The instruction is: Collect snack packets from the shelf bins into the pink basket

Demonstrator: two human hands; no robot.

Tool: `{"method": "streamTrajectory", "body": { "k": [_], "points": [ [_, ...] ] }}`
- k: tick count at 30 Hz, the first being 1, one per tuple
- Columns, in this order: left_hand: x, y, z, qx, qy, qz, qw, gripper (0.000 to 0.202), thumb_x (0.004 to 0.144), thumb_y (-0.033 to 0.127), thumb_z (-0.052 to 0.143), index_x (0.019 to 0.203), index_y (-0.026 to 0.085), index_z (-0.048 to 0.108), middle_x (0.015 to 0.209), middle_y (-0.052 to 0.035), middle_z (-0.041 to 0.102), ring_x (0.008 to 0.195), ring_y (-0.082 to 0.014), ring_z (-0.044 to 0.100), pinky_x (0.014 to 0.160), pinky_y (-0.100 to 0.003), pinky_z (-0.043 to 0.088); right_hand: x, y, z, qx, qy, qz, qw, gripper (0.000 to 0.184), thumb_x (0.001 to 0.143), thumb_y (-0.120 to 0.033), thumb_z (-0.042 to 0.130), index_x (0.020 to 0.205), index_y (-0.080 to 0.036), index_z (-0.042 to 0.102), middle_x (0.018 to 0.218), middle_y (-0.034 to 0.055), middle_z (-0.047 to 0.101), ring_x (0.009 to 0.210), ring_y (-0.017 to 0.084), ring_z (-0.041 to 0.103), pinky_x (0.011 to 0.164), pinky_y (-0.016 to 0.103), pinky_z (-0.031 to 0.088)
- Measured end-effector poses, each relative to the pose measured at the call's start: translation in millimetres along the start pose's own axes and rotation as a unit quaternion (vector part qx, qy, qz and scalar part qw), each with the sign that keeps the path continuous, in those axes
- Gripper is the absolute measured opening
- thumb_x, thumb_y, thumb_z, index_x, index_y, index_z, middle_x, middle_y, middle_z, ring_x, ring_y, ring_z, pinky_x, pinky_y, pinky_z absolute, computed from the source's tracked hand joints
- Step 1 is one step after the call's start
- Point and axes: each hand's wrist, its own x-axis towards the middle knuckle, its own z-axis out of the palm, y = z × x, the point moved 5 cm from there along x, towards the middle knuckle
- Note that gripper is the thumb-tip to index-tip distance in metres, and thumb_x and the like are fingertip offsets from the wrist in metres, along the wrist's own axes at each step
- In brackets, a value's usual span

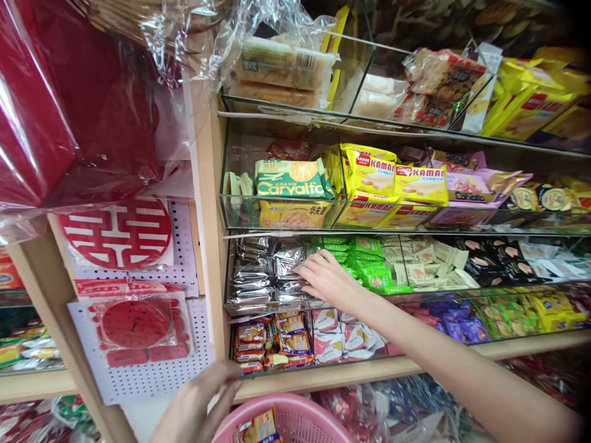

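Note:
My right hand (325, 275) reaches into a shelf compartment with its fingers stretched out over a stack of silver foil packets (253, 274). Its fingertips are at the packets on the right side of the stack, and the thumb is hidden. Beside that hand lie green snack packets (369, 258). My left hand (198, 400), somewhat blurred, hovers at the lower left with loosely bent fingers apart and nothing seen in them. Just right of it is a pink plastic basket (295, 409) holding an orange-and-blue wrapped snack (261, 426).
Above are yellow Kaman packs (369, 172) and a green Carvalfo pack (290, 178). Orange-wrapped snacks (293, 338) and pink-and-white packets (329, 338) fill the row below. A wooden post (215, 215) and clear shelf fronts bound the compartments. A red plastic-wrapped item (69, 104) hangs upper left.

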Motion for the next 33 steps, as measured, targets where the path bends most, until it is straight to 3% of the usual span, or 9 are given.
{"method": "streamTrajectory", "body": {
  "k": [2,4,7,13,21,28,33],
  "points": [
    [33.9,50.8,-31.0,0.039,0.012,0.1,0.994,0.031,0.091,0.04,0.039,0.093,0.024,0.065,0.095,-0.0018,0.066,0.087,-0.0149,0.061,0.078,-0.023,0.049,-2.0,0.4,-2.1,0.01,0.005,-0.002,1.0,0.022,0.083,-0.024,0.06,0.103,-0.016,0.057,0.097,0.0075,0.062,0.099,0.024,0.049,0.095,0.04,0.029],
    [66.0,89.0,-49.1,0.101,0.007,0.203,0.974,0.032,0.093,0.035,0.037,0.091,0.02,0.065,0.098,-0.0035,0.063,0.09,-0.015,0.057,0.081,-0.027,0.047,-4.5,0.0,-3.9,0.018,0.015,-0.002,1.0,0.013,0.086,-0.022,0.056,0.098,-0.016,0.057,0.099,0.0074,0.062,0.1,0.023,0.049,0.095,0.039,0.03],
    [100.6,111.8,-54.2,0.202,0.011,0.284,0.937,0.034,0.092,0.034,0.039,0.079,0.017,0.064,0.094,-0.005,0.059,0.092,-0.0173,0.052,0.083,-0.034,0.043,-9.8,-0.9,-5.0,0.035,0.038,0.0,0.999,0.009,0.089,-0.02,0.05,0.092,-0.017,0.058,0.103,0.007,0.062,0.102,0.022,0.049,0.098,0.041,0.027],
    [114.4,108.4,-38.4,0.263,-0.007,0.308,0.914,0.037,0.09,0.045,0.043,0.076,0.016,0.061,0.094,-0.0046,0.055,0.096,-0.0187,0.049,0.087,-0.037,0.04,-19.9,0.4,1.1,0.069,0.056,0.022,0.996,0.019,0.092,-0.026,0.046,0.083,-0.019,0.061,0.11,0.0058,0.061,0.11,0.021,0.046,0.103,0.046,0.021],
    [117.7,106.9,-35.3,0.287,-0.014,0.317,0.904,0.041,0.09,0.046,0.042,0.076,0.014,0.065,0.097,-0.0062,0.056,0.098,-0.0199,0.049,0.088,-0.038,0.039,-20.5,-0.5,4.6,0.094,0.036,0.043,0.994,0.033,0.094,-0.031,0.041,0.078,-0.018,0.067,0.109,0.0068,0.063,0.111,0.021,0.047,0.102,0.05,0.02],
    [118.1,94.9,-36.2,0.239,-0.018,0.298,0.924,0.045,0.093,0.046,0.034,0.09,0.018,0.069,0.109,-0.0069,0.058,0.107,-0.0208,0.049,0.093,-0.041,0.039,-24.8,0.9,2.6,0.098,0.014,0.062,0.993,0.039,0.094,-0.034,0.041,0.074,-0.02,0.072,0.12,0.0062,0.06,0.118,0.024,0.043,0.1,0.051,0.023],
    [118.7,91.0,-36.3,0.215,-0.031,0.264,0.94,0.044,0.094,0.043,0.031,0.101,0.019,0.068,0.113,-0.0076,0.057,0.107,-0.0201,0.051,0.094,-0.04,0.04,-22.0,3.0,3.0,0.091,0.022,0.065,0.993,0.039,0.092,-0.04,0.043,0.074,-0.019,0.071,0.115,0.0072,0.063,0.117,0.024,0.044,0.101,0.051,0.022]
  ]
}}
